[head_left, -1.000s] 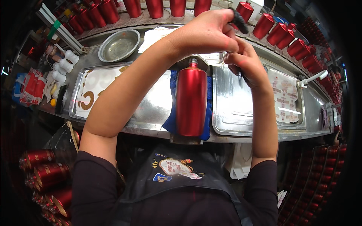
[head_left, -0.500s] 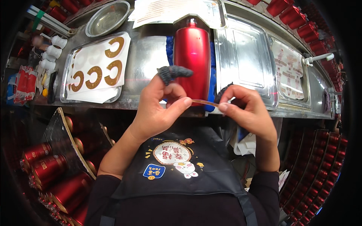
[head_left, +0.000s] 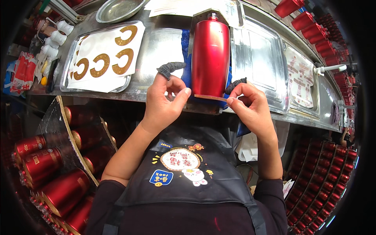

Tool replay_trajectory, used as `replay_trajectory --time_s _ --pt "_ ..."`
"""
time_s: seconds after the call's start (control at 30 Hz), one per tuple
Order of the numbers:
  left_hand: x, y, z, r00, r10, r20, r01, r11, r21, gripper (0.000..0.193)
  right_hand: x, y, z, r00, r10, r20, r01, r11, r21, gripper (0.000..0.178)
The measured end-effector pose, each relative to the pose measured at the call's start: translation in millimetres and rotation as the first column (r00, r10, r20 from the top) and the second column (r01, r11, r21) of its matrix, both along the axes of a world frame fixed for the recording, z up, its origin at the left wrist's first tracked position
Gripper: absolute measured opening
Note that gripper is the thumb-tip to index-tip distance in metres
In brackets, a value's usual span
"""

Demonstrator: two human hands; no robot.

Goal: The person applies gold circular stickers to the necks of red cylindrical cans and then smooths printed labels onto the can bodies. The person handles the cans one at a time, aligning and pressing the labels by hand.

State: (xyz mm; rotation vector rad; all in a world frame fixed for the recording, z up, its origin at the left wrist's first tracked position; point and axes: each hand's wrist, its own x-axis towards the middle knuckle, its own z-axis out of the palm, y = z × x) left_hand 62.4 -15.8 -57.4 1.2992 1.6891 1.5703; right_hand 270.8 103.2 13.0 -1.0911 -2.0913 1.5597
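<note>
A glossy red bottle (head_left: 211, 55) lies on a blue-lined holder, its neck pointing away from me. A thin brownish-gold strip (head_left: 209, 97) spans the bottle's near end; I cannot tell whether it touches the bottle. My right hand (head_left: 250, 105) pinches the strip's right end between thumb and index finger. Just beyond the strip's left end is my left hand (head_left: 162, 102), thumb raised and fingers apart. A dark knitted finger cover (head_left: 171, 69) is on a left finger, and another knitted cover (head_left: 235, 84) is on a right finger beside the bottle.
At left, a metal tray (head_left: 127, 83) carries sheets with gold C-shaped decals (head_left: 100, 65), with a round metal bowl (head_left: 117, 11) behind. Right of the bottle are a metal tray (head_left: 260, 58) and printed sheets (head_left: 299, 78). Racked red bottles (head_left: 64, 192) stand below at both sides.
My left hand has parted from the strip and moved slightly left. The right hand still pinches the strip, now up by the bottle's near end. The whole view has shifted a little.
</note>
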Motion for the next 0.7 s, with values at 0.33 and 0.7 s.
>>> replay_trajectory --time_s 0.33,0.7 --pt "-2 7 -2 0.964 -0.234 -0.125 0.236 0.972 0.0 0.102 5 0 -5 0.998 -0.062 0.01 0.063 0.996 -0.069 0.009" --pt "11 16 -19 0.95 -0.223 0.218 0.185 0.966 0.182 0.081 8 -5 -4 0.995 -0.081 -0.063 0.073 0.99 -0.117 0.008"
